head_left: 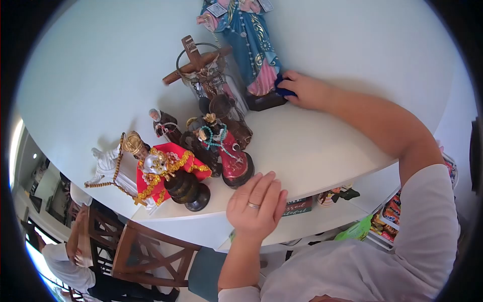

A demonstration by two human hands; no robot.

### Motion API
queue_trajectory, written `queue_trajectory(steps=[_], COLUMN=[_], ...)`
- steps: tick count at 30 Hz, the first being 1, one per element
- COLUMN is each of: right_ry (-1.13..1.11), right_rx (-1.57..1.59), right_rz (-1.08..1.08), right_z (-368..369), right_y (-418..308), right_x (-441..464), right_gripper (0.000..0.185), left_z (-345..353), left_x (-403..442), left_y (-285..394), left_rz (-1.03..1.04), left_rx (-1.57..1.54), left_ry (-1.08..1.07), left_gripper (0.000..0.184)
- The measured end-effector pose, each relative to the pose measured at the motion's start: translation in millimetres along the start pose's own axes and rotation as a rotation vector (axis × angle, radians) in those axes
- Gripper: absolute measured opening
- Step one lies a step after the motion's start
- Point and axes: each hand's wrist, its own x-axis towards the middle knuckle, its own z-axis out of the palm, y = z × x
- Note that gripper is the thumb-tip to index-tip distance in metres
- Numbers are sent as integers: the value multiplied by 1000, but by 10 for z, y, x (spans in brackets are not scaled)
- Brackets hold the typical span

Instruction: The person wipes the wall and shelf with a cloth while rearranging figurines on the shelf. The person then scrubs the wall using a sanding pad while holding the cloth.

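Observation:
My right hand (pixel 309 91) presses a dark blue cloth (pixel 286 86) against the base of a tall statue in a blue and pink robe (pixel 251 45). Near the shelf's front edge is my left hand (pixel 255 205), wearing a ring, its fingers close together and bent; nothing shows in it. Just beyond its fingertips stands a small red-robed figure (pixel 232 156) with turquoise beads. Left of that are a figure in a red cape with gold trim (pixel 166 163) and a white figure (pixel 106 163). A wooden crucifix (pixel 198 63) rises behind them.
The white shelf (pixel 312 146) has a curved front edge. A small brown-robed figure (pixel 165 126) stands near the wall. Below are a green bag (pixel 354 229) and snack packets (pixel 390 216). Wooden chairs (pixel 151 251) and another person (pixel 70 261) are at the lower left.

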Motion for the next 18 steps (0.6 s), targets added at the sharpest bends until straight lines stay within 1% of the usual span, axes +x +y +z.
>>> queue_trajectory(steps=[3, 6, 9, 10, 12, 15, 17, 18], right_ry=[-133, 67, 80, -57, -319, 175, 513, 592], right_rx=[67, 70, 23, -33, -151, -436, -719, -692], right_rz=[167, 48, 30, 130, 319, -16, -111, -105], right_z=[-146, -7, 54, 5, -334, -679, -1113, -1291], right_y=[-6, -47, -156, -161, -271, -167, -145, -55], right_x=[25, 54, -27, -44, 23, 94, 197, 243], right_gripper=[35, 37, 38, 39, 41, 39, 30, 31], left_z=[-13, -6, -18, -22, -30, -39, -34, -30], left_x=[12, 12, -4, -14, 2, 13, 21, 22], left_y=[5, 2, -15, 3, 12, 19, 29, 40], left_rz=[-9, -18, -2, -11, -24, -12, -26, -37], left_rx=[-11, -12, 7, 15, 43, 65, 59, 57], left_ry=[-46, -77, -104, -118, -136, -166, -166, -164], left_gripper=[11, 12, 13, 13, 15, 16, 16, 16])
